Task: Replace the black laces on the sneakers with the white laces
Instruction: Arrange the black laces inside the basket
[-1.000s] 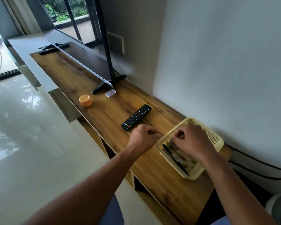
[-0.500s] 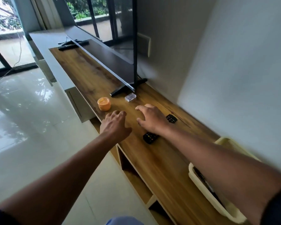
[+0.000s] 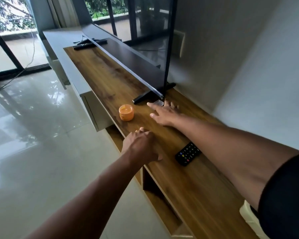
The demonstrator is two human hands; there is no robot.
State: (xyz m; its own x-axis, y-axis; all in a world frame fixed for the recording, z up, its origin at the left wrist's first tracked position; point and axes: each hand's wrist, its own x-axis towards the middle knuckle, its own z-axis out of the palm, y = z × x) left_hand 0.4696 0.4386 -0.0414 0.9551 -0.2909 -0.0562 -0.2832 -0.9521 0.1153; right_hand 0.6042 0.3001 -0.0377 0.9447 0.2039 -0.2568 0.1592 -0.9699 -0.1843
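Glossy pale floor tiles (image 3: 41,135) mirror the window light. On the long wood-grain surface (image 3: 110,80) stands a squat round orange jar (image 3: 126,112). The left hand (image 3: 141,145) rests loosely curled, holding nothing; the right hand (image 3: 164,112) spreads wide, fingertips near a clear plastic box (image 3: 158,102) beneath the television (image 3: 136,49). A black remote (image 3: 188,154) lies beside that forearm. Laces and sneakers are nowhere in view.

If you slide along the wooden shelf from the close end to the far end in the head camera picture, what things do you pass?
Remote control → left hand → orange jar → right hand → small clear box → TV foot → another remote far away at the end.
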